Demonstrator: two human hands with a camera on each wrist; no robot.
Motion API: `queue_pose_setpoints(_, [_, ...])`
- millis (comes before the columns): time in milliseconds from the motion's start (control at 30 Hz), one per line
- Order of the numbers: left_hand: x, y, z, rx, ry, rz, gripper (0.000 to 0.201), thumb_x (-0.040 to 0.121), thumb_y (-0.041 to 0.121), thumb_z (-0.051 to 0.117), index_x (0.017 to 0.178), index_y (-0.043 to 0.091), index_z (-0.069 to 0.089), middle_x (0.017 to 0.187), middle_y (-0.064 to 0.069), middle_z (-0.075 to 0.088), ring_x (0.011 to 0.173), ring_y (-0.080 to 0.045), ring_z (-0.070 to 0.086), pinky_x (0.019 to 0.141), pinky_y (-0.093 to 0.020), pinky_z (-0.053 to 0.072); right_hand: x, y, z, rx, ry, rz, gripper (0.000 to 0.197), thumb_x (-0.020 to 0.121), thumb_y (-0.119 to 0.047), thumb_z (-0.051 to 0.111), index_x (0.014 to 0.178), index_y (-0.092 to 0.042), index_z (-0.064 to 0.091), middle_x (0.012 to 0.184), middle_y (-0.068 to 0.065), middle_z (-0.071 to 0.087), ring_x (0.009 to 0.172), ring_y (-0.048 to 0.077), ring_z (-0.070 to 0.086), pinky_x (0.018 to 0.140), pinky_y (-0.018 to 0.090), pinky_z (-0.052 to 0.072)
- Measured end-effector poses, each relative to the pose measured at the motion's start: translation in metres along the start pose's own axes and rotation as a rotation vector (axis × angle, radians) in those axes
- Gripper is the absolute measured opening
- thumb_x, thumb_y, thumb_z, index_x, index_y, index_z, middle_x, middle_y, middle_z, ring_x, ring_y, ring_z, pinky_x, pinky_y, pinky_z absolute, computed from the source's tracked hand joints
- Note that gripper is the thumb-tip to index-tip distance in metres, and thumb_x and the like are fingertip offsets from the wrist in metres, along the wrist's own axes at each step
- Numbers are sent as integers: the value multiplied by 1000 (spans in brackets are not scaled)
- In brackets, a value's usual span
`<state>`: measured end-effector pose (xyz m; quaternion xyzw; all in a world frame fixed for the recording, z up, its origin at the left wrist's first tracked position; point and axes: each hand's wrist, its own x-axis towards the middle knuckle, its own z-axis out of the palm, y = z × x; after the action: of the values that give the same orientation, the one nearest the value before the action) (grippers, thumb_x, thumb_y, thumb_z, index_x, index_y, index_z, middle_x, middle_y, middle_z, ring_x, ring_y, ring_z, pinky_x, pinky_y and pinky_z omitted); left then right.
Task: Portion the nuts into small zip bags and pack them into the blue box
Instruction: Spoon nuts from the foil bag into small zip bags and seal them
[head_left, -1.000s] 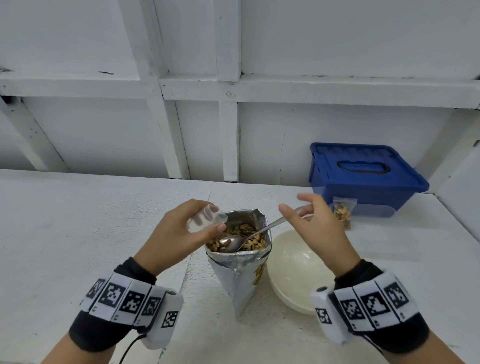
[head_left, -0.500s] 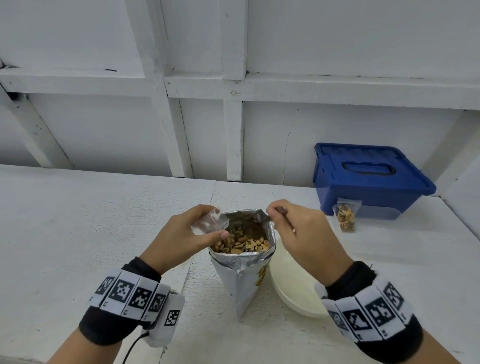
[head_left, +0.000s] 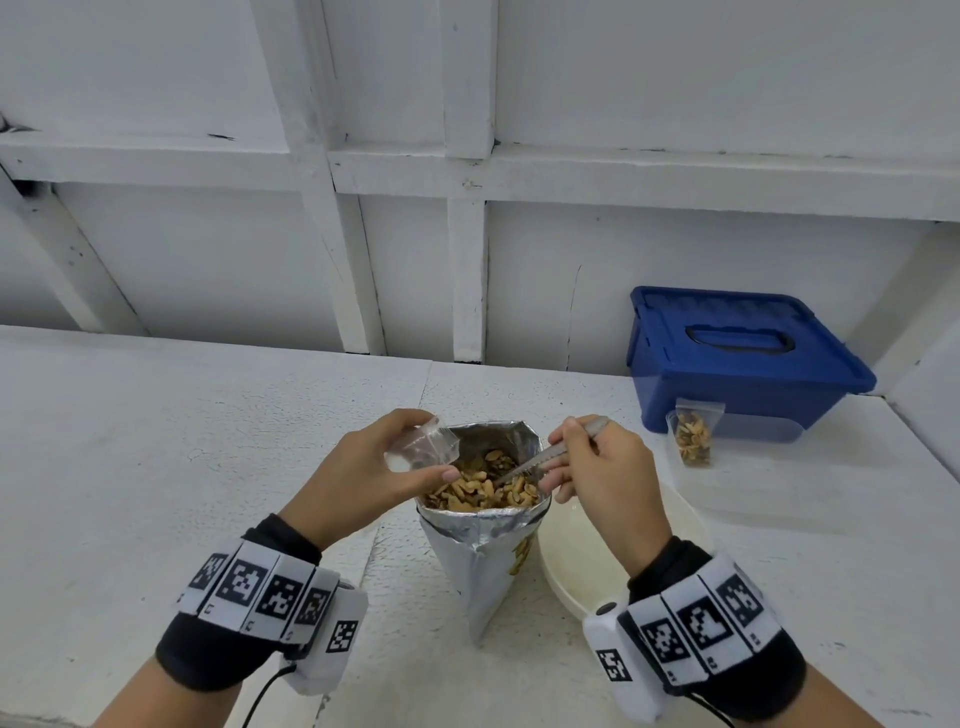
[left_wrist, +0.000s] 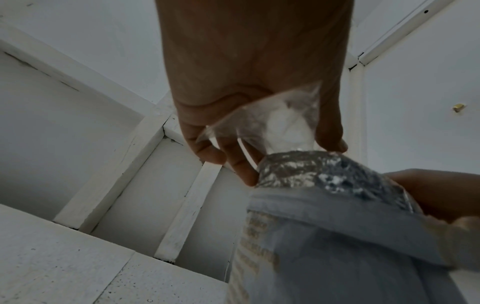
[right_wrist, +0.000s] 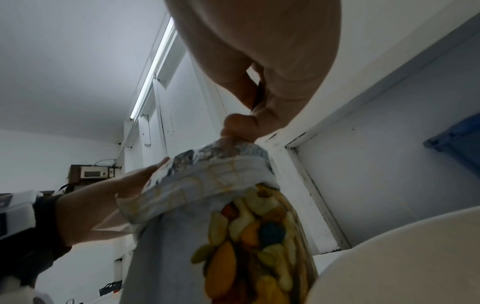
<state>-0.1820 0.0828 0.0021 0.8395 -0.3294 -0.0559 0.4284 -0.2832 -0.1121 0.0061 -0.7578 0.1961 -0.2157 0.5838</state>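
Observation:
An open foil nut bag (head_left: 483, 561) stands upright at the middle of the table, with nuts (head_left: 480, 488) showing in its mouth. My left hand (head_left: 363, 467) holds an empty clear zip bag (head_left: 421, 449) (left_wrist: 272, 123) at the foil bag's left rim. My right hand (head_left: 597, 467) grips a metal spoon (head_left: 540, 457), its bowl dug into the nuts. The blue box (head_left: 737, 364) sits at the back right with its lid on. A filled small zip bag (head_left: 693, 434) leans against its front.
A cream bowl (head_left: 582, 561) lies right of the foil bag, under my right wrist. A white panelled wall (head_left: 467, 234) runs behind the white table (head_left: 156, 441).
The spoon went from lying across the bag with its bowl on the nuts to pointing down into them. My right hand moved in over the bag's right rim; the left kept the zip bag.

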Motion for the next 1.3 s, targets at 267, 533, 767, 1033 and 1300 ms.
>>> queue_pose_setpoints(267, [-2,8,-11,98,-75,55,85,45,93,43,110,39,46,103,25,54,99,12,48,73,-1,37,9,4,-19,138,111,90,28,96,-19,44,75,-10,59,59,8,64,46,12,59,44,21,47])
queue_pose_setpoints(533, [5,21,-16,349,-216,95,91,40,98,30,108,39,43,94,28,44,91,6,45,72,-9,36,17,-7,-35,192,172,60,29,97,-18,42,75,-8,58,61,11,62,43,8,56,41,19,45])
queue_pose_setpoints(767, [10,29,-5,333,-217,73,67,65,61,63,119,21,53,104,11,52,96,-8,45,78,-13,35,22,-14,-33,199,137,37,29,97,-19,43,75,-8,59,61,10,62,43,8,55,40,18,45])
queue_pose_setpoints(1033, [7,25,4,220,-138,55,67,60,65,70,114,28,53,91,25,48,90,3,44,70,-8,35,24,-24,-14,159,10,-43,28,97,-20,43,76,-10,59,62,8,63,46,10,56,44,20,47])
queue_pose_setpoints(1300, [4,23,11,105,-47,46,82,51,74,56,117,26,51,95,16,57,89,1,54,72,-11,43,15,-47,-2,-14,-80,-329,22,97,-22,43,78,-20,56,62,-1,61,47,5,58,47,16,47])
